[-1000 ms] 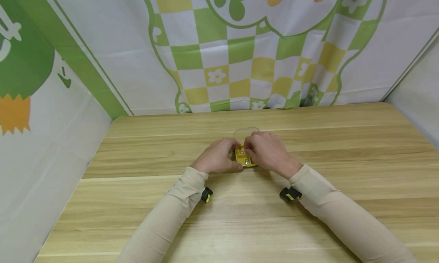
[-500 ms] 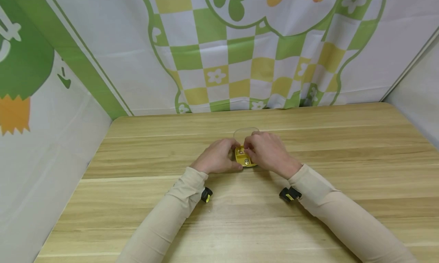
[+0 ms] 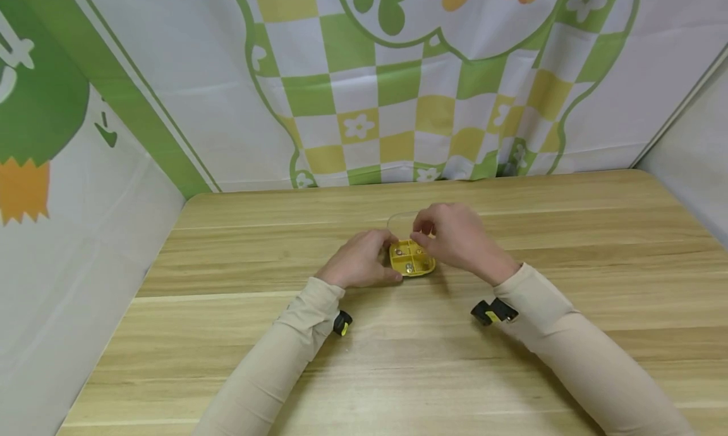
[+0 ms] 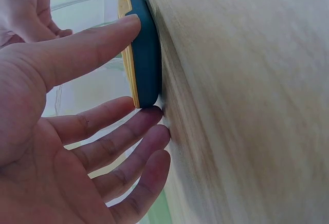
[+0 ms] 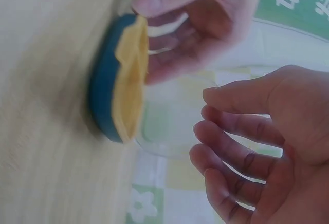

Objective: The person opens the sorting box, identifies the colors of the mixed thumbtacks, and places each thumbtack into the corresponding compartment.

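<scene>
A small compartment box (image 3: 413, 273) sits on the table, with a yellow divided inside, a dark blue outer shell and a raised clear lid. Small shiny metal pieces (image 3: 409, 267) lie in its sections. My left hand (image 3: 361, 259) holds the box at its left side, thumb on the near edge and fingers round the far side, as the left wrist view (image 4: 146, 49) also shows. Above the right part of the box is my right hand (image 3: 457, 237), fingers bent and thumb close to the index fingertip. I cannot tell whether something tiny is between those fingertips.
The wooden table (image 3: 273, 234) reaches back to a hanging cloth (image 3: 398, 101) with green and yellow checks. A printed white wall cloth (image 3: 85, 246) borders the left side. The clear lid's thin rim (image 3: 398, 215) stands behind the box.
My right hand has risen and moved slightly right and back from the box, uncovering its right-hand sections. My left hand and the box have stayed in place.
</scene>
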Available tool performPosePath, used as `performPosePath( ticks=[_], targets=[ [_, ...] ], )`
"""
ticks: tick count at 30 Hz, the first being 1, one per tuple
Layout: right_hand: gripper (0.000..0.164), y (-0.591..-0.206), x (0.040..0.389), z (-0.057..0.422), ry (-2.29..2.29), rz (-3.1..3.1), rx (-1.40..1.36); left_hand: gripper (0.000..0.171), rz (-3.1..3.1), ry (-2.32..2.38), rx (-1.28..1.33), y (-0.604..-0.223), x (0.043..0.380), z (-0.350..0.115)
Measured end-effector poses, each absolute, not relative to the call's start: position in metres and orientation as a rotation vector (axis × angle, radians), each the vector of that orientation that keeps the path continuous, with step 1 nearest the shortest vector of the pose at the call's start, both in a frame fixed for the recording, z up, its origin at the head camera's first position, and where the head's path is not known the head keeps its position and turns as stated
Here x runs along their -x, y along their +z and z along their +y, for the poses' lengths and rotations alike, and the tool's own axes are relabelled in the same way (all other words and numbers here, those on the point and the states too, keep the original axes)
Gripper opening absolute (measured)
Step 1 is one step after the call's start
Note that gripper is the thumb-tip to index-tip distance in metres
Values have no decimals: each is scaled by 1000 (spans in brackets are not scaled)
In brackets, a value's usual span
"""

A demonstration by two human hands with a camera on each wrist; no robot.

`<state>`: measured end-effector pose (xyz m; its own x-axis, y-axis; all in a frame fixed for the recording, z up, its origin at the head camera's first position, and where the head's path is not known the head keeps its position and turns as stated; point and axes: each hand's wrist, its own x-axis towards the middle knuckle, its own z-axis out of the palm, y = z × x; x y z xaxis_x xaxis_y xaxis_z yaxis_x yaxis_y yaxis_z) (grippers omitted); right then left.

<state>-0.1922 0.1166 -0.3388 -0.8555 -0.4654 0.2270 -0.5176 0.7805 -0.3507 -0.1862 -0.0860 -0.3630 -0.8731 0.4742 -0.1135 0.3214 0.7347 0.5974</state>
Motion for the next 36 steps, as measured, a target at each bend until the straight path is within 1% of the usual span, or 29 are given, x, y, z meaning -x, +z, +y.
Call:
performPosePath(
  ticks=[7,13,18,21,25,32,36],
  targets=[
    [14,-327,201,136,735,-2821,-650,64,2682,848,-619,-362,185,-86],
    [23,-329,210,151,773,-2829,-556,63,2672,861,-617,-362,186,-85],
    [34,-335,216,155,789,-2909,-558,65,2675,852,-610,-362,185,-85],
    [40,-340,219,155,809,-2954,-589,70,2695,826,-622,-361,185,-85],
    [43,-345,222,153,862,-2963,-630,78,2753,775,-631,-359,184,-84],
    [48,-347,222,150,955,-2990,-672,67,2832,722,-609,-357,182,-85],
    [50,-346,221,148,1043,-3003,-663,64,2868,705,-574,-357,182,-86]
  ],
)
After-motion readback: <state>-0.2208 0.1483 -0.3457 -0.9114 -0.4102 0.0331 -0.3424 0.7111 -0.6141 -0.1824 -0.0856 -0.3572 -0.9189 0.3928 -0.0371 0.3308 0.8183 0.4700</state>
